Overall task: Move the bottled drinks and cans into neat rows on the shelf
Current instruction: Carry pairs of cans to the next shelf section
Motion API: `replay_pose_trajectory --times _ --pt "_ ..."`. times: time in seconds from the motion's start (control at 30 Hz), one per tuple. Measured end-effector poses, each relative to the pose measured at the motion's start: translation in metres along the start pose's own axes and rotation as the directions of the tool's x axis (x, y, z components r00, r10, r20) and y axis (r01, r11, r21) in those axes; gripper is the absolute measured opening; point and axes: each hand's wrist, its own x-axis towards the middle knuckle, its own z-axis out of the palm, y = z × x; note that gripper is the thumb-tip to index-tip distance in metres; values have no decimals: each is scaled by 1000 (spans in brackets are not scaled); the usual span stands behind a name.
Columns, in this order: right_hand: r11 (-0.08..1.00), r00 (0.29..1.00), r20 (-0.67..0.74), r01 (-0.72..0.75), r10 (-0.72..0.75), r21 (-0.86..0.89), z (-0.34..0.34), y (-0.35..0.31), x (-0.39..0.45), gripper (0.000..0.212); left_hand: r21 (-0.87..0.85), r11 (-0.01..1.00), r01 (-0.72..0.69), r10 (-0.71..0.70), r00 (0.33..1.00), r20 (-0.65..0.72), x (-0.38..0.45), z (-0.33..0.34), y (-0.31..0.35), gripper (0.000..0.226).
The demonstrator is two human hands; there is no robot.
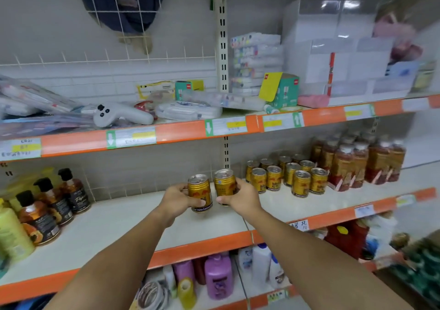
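Observation:
My left hand [175, 201] grips a gold can [200, 192], and my right hand [240, 199] grips a second gold can [223, 183] just right of it. Both cans are upright, side by side above the middle of the white shelf [133, 224]. To the right stands a cluster of several matching gold cans [288, 175] in rough rows. Behind and right of them are several amber bottled drinks with white caps [357, 164], some in shrink-wrapped packs.
Dark-capped brown bottles [51, 205] and a yellow-green bottle [12, 233] stand at the shelf's left end. The shelf above holds stationery boxes and a white glue gun [119, 115]. Purple and white toiletry bottles [217, 276] fill the shelf below.

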Motion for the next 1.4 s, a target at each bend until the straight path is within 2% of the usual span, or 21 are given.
replay_pose_trajectory --times 0.17,0.3,0.43,0.53,0.63,0.73,0.87,1.03,1.1,1.27,1.4 --pt "1000 999 -41 -23 22 -20 -47 17 -15 54 12 1000 -14 13 998 58 -4 46 12 57" --pt "997 994 -103 -52 46 -58 -82 31 -25 60 21 1000 -20 18 995 99 -2 84 21 73" --pt "993 982 -160 -106 96 -54 -111 42 -29 71 27 999 -40 36 988 151 6 117 27 59" --pt "987 967 -217 -150 135 -51 -130 52 -29 77 26 999 -45 39 980 193 15 140 32 63" --pt "980 950 -265 -188 167 -59 -146 61 -25 72 42 998 -48 36 970 239 27 159 35 69" --pt "975 939 -296 -209 178 -77 -158 69 -18 71 44 998 -49 36 965 260 42 174 37 63" --pt "971 935 -297 -225 191 -83 -171 81 -1 53 41 997 -64 51 962 270 67 191 38 61" --pt "961 929 -300 -257 216 -104 -173 88 21 49 58 997 -49 31 958 284 100 202 35 83" --pt "956 926 -311 -264 213 -132 -171 91 29 51 49 998 -43 27 957 289 111 204 34 79" --pt "953 936 -301 -243 182 -182 -166 96 47 55 62 998 -18 -2 952 307 133 203 29 53" --pt "950 943 -285 -236 173 -203 -161 101 57 61 79 997 -9 -15 954 300 139 203 26 54"
